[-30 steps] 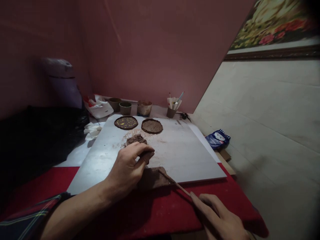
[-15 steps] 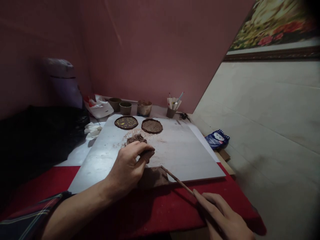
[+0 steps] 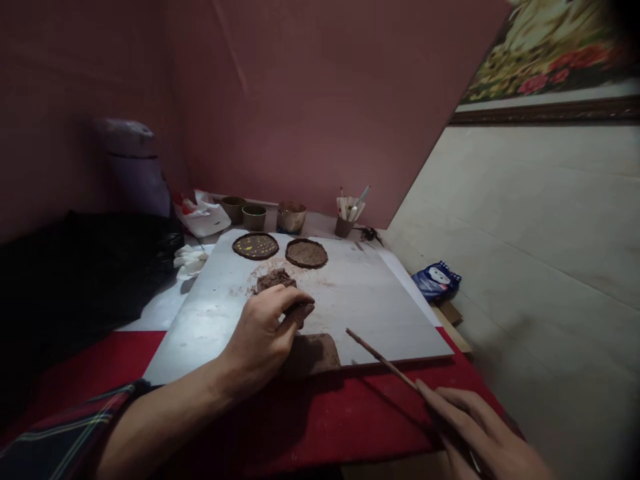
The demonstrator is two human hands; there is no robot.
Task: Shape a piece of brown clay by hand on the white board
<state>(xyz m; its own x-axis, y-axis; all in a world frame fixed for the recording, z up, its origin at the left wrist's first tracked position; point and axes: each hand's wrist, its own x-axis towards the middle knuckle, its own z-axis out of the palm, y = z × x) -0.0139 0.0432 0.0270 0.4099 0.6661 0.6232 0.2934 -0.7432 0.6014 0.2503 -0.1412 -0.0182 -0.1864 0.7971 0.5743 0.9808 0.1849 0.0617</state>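
Note:
My left hand is closed in a pinch over the white board, with a small piece of brown clay partly hidden under its fingertips. Just beyond it sits a rough lump of brown clay, ringed by crumbs. A smooth brown slab lies below the hand at the board's near edge, partly covered by it. My right hand, at lower right, is closed around a thin brown stick. The stick's tip points toward the board, apart from the slab and the left hand.
Two flat round clay pieces, one yellow-dotted and one plain, lie at the board's back. Behind stand several cups, including a tool cup. White gloves and a black bag are left; a blue packet is right.
My right hand has drawn the stick back to the right, so its tip has moved away from the slab. My left hand keeps its pinch in nearly the same place.

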